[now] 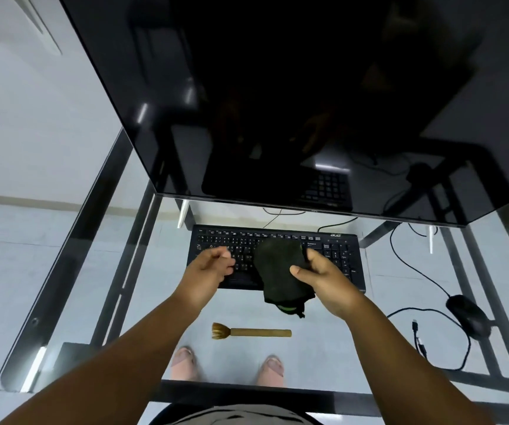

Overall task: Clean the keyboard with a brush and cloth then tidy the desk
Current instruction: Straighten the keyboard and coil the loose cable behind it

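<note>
A black keyboard (333, 254) lies on the glass desk (100, 271) below a dark monitor. My right hand (323, 276) grips a dark green cloth (281, 271) that hangs over the keyboard's middle and front edge. My left hand (210, 269) hovers over the keyboard's left half, fingers loosely curled, holding nothing. A small brush (248, 332) with a tan handle and brown bristles lies on the glass nearer to me, bristles pointing left.
A large black monitor (277, 102) looms over the back of the desk. A black wired mouse (469, 315) sits at the right with its cable looping around, and a loose USB plug (418, 335) lies beside it. Through the glass I see my feet.
</note>
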